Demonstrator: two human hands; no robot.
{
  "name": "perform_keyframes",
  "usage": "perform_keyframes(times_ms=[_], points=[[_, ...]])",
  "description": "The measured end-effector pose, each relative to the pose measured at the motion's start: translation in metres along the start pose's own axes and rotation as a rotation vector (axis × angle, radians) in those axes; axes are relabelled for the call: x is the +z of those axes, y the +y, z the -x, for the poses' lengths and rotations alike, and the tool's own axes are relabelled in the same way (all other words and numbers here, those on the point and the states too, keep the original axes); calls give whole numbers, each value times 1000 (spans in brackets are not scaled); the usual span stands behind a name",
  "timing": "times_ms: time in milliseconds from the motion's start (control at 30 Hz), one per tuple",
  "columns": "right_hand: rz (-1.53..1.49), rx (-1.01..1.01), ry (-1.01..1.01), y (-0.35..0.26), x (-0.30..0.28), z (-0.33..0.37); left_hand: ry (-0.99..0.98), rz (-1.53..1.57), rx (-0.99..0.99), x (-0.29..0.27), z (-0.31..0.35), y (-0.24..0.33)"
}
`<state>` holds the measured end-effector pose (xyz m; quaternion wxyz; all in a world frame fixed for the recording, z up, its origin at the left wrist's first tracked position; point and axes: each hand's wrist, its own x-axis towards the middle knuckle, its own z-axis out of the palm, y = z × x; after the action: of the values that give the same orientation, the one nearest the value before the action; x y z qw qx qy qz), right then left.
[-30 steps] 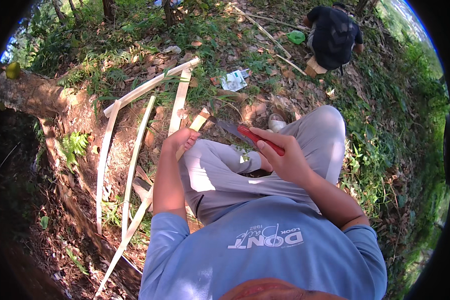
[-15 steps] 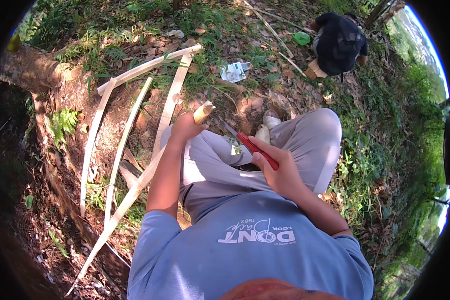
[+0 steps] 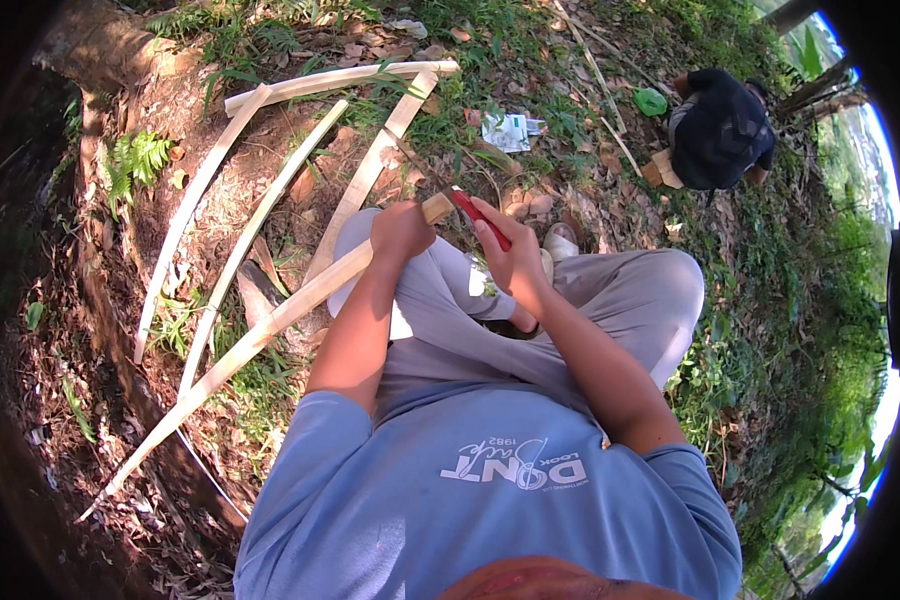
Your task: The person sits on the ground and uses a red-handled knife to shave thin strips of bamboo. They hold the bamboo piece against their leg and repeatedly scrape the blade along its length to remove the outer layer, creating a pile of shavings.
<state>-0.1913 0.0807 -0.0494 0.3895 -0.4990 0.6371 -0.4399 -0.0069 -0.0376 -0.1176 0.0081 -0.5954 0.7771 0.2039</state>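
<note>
My left hand (image 3: 403, 234) is wrapped round a long pale wooden strip (image 3: 270, 326), just short of its upper end. From there the strip slants back past my left forearm to the lower left. In my right hand (image 3: 511, 258) is a red-handled knife (image 3: 483, 221), its handle gripped in the fist. The knife now meets the strip's upper end, close beside my left fist. Its blade is mostly hard to make out against the leaves.
Several pale wooden strips (image 3: 202, 210) lie on the ground to my left. A white packet (image 3: 507, 132) is ahead on the leaves. A person in a dark shirt (image 3: 720, 130) crouches at the far right, near a green plastic bag (image 3: 650, 101). A tree trunk (image 3: 120, 55) is at the far left.
My right hand has brought the knife up and left, onto the strip's end. My left hand, still round the strip, has shifted slightly right. The whole view has also shifted.
</note>
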Motion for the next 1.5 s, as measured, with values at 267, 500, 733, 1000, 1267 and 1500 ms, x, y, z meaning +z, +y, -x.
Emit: perform_keyframes(times_ms=[267, 500, 733, 1000, 1267, 1500], points=[[10, -63, 21, 32, 18, -7, -73, 23, -38, 0, -14, -5], [171, 196, -75, -30, -101, 135, -159, 97, -87, -6, -16, -3], [72, 98, -19, 12, -62, 83, -129, 107, -74, 0, -9, -5], [-732, 238, -18, 39, 5, -45, -128, 71, -40, -9, -8, -8], [-1079, 367, -29, 77, -15, -28, -50, 124, -31, -9, -1, -5], [-1525, 547, -92, 104, -29, -34, -43, 167, 73, -2, -5, -18]])
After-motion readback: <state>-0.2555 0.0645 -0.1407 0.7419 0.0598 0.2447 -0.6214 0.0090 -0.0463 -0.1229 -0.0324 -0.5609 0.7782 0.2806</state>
